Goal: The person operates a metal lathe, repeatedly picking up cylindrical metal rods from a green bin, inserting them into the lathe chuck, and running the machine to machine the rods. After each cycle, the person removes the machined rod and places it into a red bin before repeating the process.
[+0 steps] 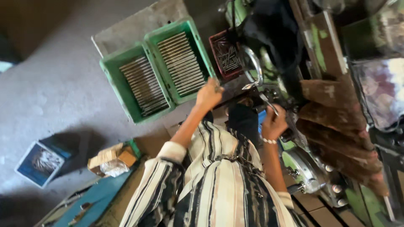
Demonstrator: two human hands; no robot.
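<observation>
My left hand (209, 94) reaches out beside the near corner of a green crate (191, 29), its fingers closed around a small metal piece (218, 88). My right hand (273, 122), with a beaded bracelet on the wrist, grips a thin metal rod (269, 103) at the green machine (299, 164). Both of my arms are in a striped shirt's sleeves. Two green crates, the second one (112, 72) to the left, hold rows of long metal rods.
A red crate (215, 45) of short metal pins stands by the machine's round metal handle (255, 63). On the grey concrete floor are a blue crate (26, 168) with metal parts and a small cardboard box (110, 159). Brown rough cloth (336, 126) hangs over the machine.
</observation>
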